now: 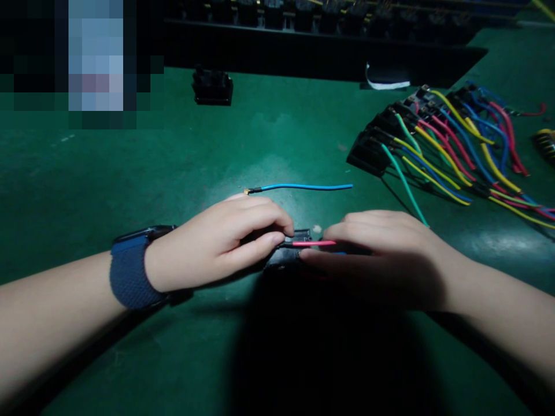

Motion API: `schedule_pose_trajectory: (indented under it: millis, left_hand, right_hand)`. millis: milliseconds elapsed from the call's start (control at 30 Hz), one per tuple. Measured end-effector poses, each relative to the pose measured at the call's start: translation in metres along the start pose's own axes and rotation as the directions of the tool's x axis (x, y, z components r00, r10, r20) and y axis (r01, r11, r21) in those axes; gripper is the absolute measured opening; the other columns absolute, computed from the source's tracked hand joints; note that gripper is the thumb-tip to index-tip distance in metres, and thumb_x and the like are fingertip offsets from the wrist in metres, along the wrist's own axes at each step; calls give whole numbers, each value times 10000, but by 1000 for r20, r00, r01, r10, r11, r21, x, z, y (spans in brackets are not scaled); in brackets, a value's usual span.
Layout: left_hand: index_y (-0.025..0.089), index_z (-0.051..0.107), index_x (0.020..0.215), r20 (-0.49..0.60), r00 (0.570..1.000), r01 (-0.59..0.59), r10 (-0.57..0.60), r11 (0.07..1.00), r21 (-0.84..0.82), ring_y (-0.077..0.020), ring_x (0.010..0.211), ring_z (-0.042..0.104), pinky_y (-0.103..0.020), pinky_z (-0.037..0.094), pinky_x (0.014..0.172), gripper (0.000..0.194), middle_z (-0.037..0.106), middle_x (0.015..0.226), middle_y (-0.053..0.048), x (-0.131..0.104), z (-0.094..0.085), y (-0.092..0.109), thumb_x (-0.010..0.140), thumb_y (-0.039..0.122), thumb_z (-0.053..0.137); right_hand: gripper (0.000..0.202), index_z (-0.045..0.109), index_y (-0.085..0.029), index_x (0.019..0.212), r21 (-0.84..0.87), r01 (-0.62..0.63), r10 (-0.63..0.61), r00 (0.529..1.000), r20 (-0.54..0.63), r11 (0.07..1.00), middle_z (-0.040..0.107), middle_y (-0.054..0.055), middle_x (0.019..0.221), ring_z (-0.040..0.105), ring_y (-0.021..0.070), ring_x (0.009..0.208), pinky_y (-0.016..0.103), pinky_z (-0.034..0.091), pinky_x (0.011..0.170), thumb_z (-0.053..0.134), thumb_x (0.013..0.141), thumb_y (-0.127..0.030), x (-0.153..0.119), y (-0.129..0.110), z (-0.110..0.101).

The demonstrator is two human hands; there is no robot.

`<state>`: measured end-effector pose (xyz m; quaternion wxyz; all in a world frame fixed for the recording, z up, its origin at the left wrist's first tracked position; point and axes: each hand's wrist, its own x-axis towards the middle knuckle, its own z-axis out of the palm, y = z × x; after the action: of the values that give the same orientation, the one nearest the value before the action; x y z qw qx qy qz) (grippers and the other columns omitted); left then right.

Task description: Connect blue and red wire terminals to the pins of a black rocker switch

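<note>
My left hand (234,234), with a watch on a dark blue strap (134,268), pinches the dark terminal end of a short red wire (314,243). That end lies over a small black plastic socket (281,259), partly hidden by my fingers. From the right, my right hand (381,254) is closed around the socket's right side, its thumb against the near edge. A bit of blue wire (342,253) shows beside that thumb. Just beyond my hands a loose blue wire (307,186) with a brass-coloured terminal lies on the green table (143,156).
Several black sockets (368,153) with green, yellow, red and blue wires sit in a row at the right. Another black socket (212,86) stands farther back at the left. A long black rack (303,55) spans the back, with a white strip (388,85) at its edge.
</note>
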<state>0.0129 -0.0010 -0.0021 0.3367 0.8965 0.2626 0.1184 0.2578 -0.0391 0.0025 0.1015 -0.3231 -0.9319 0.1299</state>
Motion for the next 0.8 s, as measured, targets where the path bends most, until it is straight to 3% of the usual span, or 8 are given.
schedule_pose_trajectory:
  millis: [133,233,400,600,700,800]
  left_hand:
    - [182,571,1032,-9,1000,-6,6,1000,9,-153,907,556,-277,366,838,187,628,991,-32,-1,1,1,953,254,417]
    - [174,562,1054,-20,999,-33,33,999,20,-159,888,554,-279,374,805,200,625,996,-37,-3,1,3,923,306,487]
    - [206,540,1114,-16,1000,-18,18,1000,7,-144,970,551,-257,365,864,264,614,1065,-4,-4,2,5,882,325,580]
    - [221,545,1123,0,999,-51,51,999,17,-149,981,554,-267,359,880,242,613,1078,-2,-2,2,3,898,309,557]
    - [194,540,1128,-8,997,-74,75,996,46,-161,961,558,-283,363,864,264,614,1061,-24,-3,2,3,893,313,550]
    - [201,540,1129,-6,997,-78,78,996,53,-158,961,560,-281,367,861,288,614,1060,-15,-4,2,3,870,322,582]
  right_hand:
    - [265,653,-200,919,24,68,-67,998,-19,997,635,20,757,513,129,651,265,277,580,426,967,-329,-2,0,0]
    - [347,638,-176,844,53,-10,11,1000,-2,999,622,27,720,516,132,642,269,284,582,386,975,-376,-2,-3,2]
    - [379,664,-188,890,60,-121,120,993,17,991,582,2,653,486,119,582,265,273,562,408,958,-460,0,-7,2]
    - [281,657,-247,1029,19,102,-103,995,18,995,657,19,848,551,143,710,277,291,602,400,967,-342,-3,-5,0]
    - [302,660,-230,1027,17,90,-91,996,3,996,657,29,850,554,149,706,283,304,596,389,973,-352,-5,-3,2]
    - [282,586,-271,1192,-16,136,-136,991,3,991,655,17,875,546,155,706,285,307,596,459,947,-330,-7,1,6]
